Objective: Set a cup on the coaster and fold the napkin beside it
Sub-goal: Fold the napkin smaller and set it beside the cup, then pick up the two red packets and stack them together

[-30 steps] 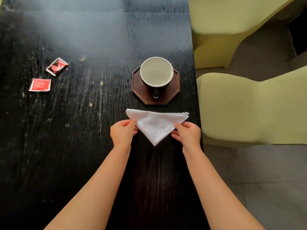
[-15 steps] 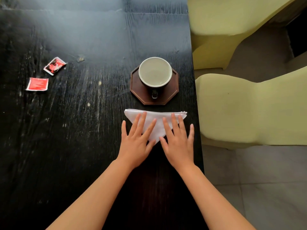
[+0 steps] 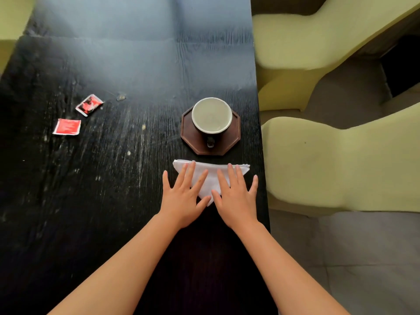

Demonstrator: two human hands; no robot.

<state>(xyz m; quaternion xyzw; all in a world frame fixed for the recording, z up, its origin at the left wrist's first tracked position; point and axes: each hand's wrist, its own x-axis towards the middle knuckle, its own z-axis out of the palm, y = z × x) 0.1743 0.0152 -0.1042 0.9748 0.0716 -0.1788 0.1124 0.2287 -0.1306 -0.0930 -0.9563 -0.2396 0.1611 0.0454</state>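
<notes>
The one white napkin [image 3: 210, 178] lies folded in a triangle on the black table [image 3: 113, 201], its long edge running left to right just before the coaster [image 3: 188, 137], its tip toward the person. One cup [image 3: 211, 117] stands on the one coaster, handle toward the person. The left hand [image 3: 183, 196] and right hand [image 3: 235, 197] press flat on the napkin, fingers spread straight. Two red packets [image 3: 67, 126] lie far left.

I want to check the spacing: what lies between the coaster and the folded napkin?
Only a narrow bare strip of black table, in the head view; coaster and napkin lie apart.
</notes>
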